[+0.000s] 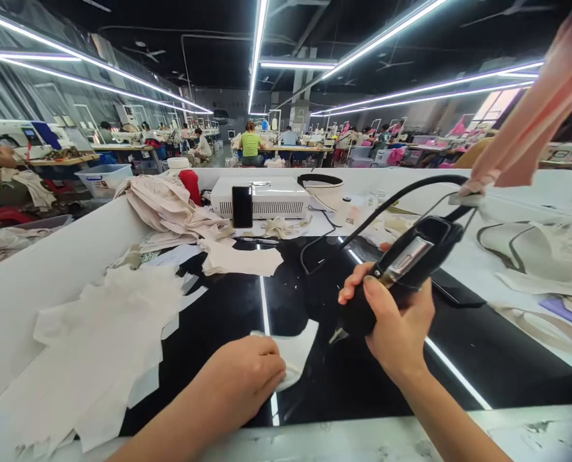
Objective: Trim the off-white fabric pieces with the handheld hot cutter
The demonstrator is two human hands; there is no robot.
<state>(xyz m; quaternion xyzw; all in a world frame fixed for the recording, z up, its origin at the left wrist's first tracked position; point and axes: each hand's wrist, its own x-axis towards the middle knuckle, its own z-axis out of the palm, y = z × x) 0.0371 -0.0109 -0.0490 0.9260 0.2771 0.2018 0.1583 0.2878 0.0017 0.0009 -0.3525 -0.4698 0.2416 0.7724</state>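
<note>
My right hand [395, 324] grips a black corded hand tool [406, 263] with a silver plate, its tip pointing down at a small white fabric piece [299, 346] on the glossy black tabletop [483, 346]. My left hand [245, 375] is closed on the near left edge of that same fabric piece, pressing it to the surface. The tool's black cable [386, 202] arcs up and to the right, past a hanging pink strip [531, 122].
Stacked white cut pieces [98, 340] lie at the left. Cream fabric [170, 205], a white box unit [267, 196], a black phone [242, 206] and a red bottle [190, 185] sit at the back. More fabric [546, 256] lies right. Other people work at distant tables.
</note>
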